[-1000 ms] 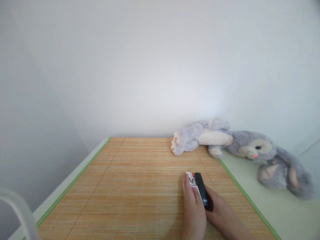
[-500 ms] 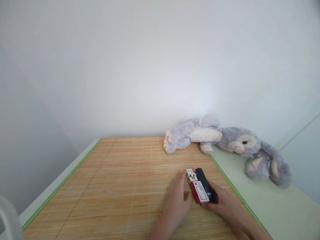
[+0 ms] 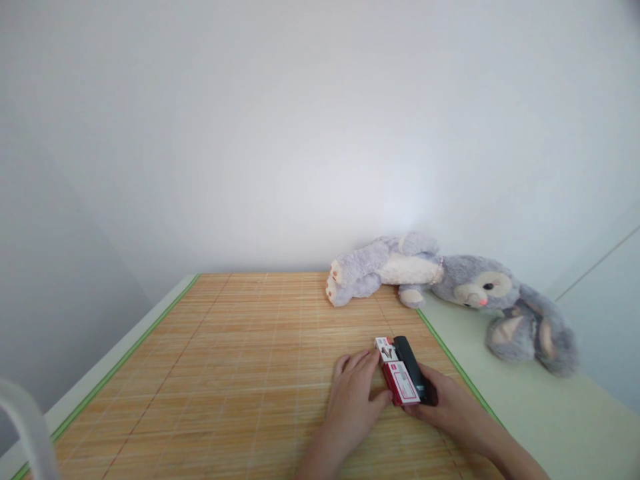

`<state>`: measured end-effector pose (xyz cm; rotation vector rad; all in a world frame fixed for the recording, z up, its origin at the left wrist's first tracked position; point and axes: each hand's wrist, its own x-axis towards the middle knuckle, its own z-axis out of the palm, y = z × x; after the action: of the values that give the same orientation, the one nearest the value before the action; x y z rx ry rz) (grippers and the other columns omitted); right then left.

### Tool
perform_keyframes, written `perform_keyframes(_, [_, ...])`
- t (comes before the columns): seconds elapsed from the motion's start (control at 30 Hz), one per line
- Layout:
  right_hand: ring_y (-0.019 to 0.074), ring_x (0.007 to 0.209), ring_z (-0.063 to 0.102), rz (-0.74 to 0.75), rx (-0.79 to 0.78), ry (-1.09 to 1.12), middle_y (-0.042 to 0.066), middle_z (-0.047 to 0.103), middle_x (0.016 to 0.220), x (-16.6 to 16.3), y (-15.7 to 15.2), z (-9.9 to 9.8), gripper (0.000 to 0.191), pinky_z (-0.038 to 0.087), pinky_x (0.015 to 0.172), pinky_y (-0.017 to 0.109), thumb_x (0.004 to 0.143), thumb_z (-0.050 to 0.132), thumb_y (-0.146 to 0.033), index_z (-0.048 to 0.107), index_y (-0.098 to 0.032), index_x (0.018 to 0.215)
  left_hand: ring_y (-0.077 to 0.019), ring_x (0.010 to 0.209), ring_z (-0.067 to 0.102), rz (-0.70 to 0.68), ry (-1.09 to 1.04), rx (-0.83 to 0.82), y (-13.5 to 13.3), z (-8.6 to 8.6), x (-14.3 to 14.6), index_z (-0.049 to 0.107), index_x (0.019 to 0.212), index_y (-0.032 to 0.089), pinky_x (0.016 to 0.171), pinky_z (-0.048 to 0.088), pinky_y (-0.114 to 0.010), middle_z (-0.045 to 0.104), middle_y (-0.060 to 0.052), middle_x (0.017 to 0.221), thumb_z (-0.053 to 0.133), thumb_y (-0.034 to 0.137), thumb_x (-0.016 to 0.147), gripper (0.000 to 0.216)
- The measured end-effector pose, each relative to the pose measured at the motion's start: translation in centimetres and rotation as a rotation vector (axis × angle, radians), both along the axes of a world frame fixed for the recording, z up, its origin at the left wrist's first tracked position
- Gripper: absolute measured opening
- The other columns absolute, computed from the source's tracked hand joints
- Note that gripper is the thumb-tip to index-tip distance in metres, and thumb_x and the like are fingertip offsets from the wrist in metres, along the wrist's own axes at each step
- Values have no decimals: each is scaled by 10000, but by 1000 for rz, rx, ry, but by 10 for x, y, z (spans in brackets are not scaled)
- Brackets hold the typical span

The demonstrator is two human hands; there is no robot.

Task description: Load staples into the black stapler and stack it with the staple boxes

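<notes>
A small red and white box point(image 3: 397, 377) lies on the bamboo mat point(image 3: 240, 373), side by side with a black oblong object point(image 3: 414, 373). My left hand point(image 3: 355, 403) rests against the box's left side, its fingers together along it and the thumb at the near end. My right hand point(image 3: 447, 410) comes in from the right and cups the black object and the box's near end, its fingers curled under them.
A grey plush rabbit point(image 3: 450, 283) lies on its side at the back right, half on the mat, half on the pale green surface point(image 3: 540, 413). White walls close the back and left. A blurred white curved bar point(image 3: 27, 427) shows at the lower left.
My left hand slid off the top of the box to its left side, which uncovered the red and white label. The view shifted, so the rabbit sits further left and up.
</notes>
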<state>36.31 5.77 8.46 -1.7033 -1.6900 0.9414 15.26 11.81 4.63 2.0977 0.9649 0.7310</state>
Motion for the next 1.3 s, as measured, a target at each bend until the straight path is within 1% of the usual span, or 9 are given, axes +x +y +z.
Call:
perform_keyframes(0.2, [257, 883, 668, -40, 7, -22, 50, 723, 1021, 25, -9, -8, 828, 533, 810, 357, 724, 734, -372, 484, -198, 1494, -265, 1485, 380, -16, 15, 8, -8, -3, -14, 393, 1558, 302, 1290, 179, -483, 427, -16, 1605, 647, 357, 869, 736])
perform_keyframes(0.27, [208, 704, 610, -150, 3, -74, 17, 663, 856, 36, -21, -7, 912, 511, 678, 325, 730, 740, -421, 411, -173, 1543, -254, 1491, 375, 14, 48, 32, -9, -7, -40, 371, 1569, 311, 1292, 192, -468, 410, -15, 1615, 593, 363, 913, 695])
perform_keyframes(0.37, [185, 665, 582, -207, 26, -7, 18, 626, 795, 22, -36, -2, 688, 499, 632, 299, 816, 678, -501, 555, -226, 1435, -240, 1488, 382, 129, 207, 105, -5, -15, -97, 442, 1527, 336, 1293, 187, -472, 429, -3, 1605, 525, 386, 962, 573])
perform_keyframes(0.5, [277, 1076, 659, -22, 59, -21, 89, 716, 1139, -62, -32, -8, 540, 549, 926, 393, 861, 620, -493, 641, -304, 1366, -280, 1537, 281, 352, 435, 195, -1, -22, -161, 445, 1525, 339, 1284, 140, -532, 352, 2, 1646, 493, 485, 977, 569])
perform_keyframes(0.57, [357, 1401, 464, 106, 114, -143, 70, 589, 1452, -106, -19, -21, 665, 401, 1149, 527, 791, 691, -468, 585, -333, 1433, -332, 1566, 169, 451, 500, 232, -3, -24, -175, 370, 1565, 347, 1269, 83, -594, 274, 5, 1673, 503, 524, 964, 640])
perform_keyframes(0.63, [380, 1550, 191, 138, 125, -300, 13, 373, 1635, -139, -4, -38, 776, 219, 1227, 629, 816, 671, -450, 415, -374, 1544, -363, 1574, 96, 496, 526, 252, -7, -25, -179, 302, 1588, 363, 1254, 29, -632, 228, 14, 1681, 513, 533, 952, 692])
perform_keyframes(0.73, [391, 1570, 14, 54, 147, -475, -28, 207, 1688, -164, 11, -61, 732, 139, 1229, 679, 921, 556, -487, 286, -375, 1591, -368, 1574, 68, 473, 516, 245, -12, -26, -176, 246, 1595, 399, 1249, -18, -639, 213, 44, 1677, 513, 529, 944, 716])
perform_keyframes(0.97, [461, 1550, 52, -93, 223, -669, -32, 233, 1670, -178, 15, -74, 704, 128, 1197, 741, 951, 470, -602, 314, -345, 1588, -402, 1566, 68, 440, 440, 163, -17, -26, -172, 251, 1581, 439, 1234, -64, -675, 220, 69, 1665, 541, 559, 919, 733])
perform_keyframes(1.3, [433, 1552, 123, -104, 215, -697, -39, 228, 1666, -180, 15, -76, 689, 152, 1196, 725, 975, 418, -561, 260, -332, 1605, -429, 1559, 66, 535, 408, 112, -21, -26, -159, 316, 1570, 407, 1207, -143, -687, 246, 39, 1663, 514, 691, 894, 760])
